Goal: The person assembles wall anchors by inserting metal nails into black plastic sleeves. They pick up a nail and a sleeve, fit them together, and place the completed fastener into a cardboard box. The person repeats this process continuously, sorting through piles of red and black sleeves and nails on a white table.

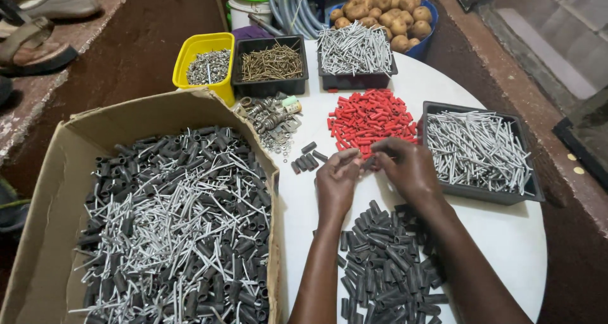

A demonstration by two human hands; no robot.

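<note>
Round white table [405, 83] on a reddish-brown floor, crowded. Both hands meet mid-table: left hand [335, 183] and right hand [408, 169] are pinched together on a small dark piece [368, 163], fingertips narrow; can't tell exactly what's being mated, looks like a sleeve being fitted with an insert. Judging by the layout, this is the assembly step: black sleeves [386, 267] piled near, red wall plugs [367, 118] just far of the hands, grey pins in a black tray [478, 150] at right, a few loose sleeves [305, 159] left of the hands. Big cardboard box [171, 223] at left holds mixed sleeves and pins, its right wall close to the left forearm. Next move likely needs a short reach only. Free table is a thin strip between box and pile, plus bare rim near right.
</note>
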